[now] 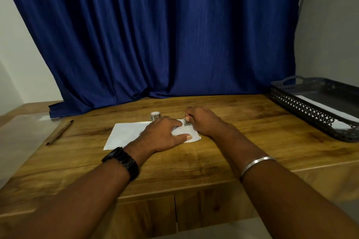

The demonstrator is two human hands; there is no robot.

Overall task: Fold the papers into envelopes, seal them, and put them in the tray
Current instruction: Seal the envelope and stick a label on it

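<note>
The left hand [165, 134] covered the middle of the white envelope [124, 134]. The right hand [204, 122], pinching a small printed label [186, 123], hid the label's upper edge and the envelope's far corner. Print on the label and on the roll [155, 116] behind was too small to read. The tray [310, 108] ran off the right edge, its wall screening part of a white sheet [320, 106].

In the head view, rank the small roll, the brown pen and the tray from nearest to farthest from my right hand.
1. small roll, just left of the right hand.
2. tray, far right.
3. brown pen, far left.
</note>
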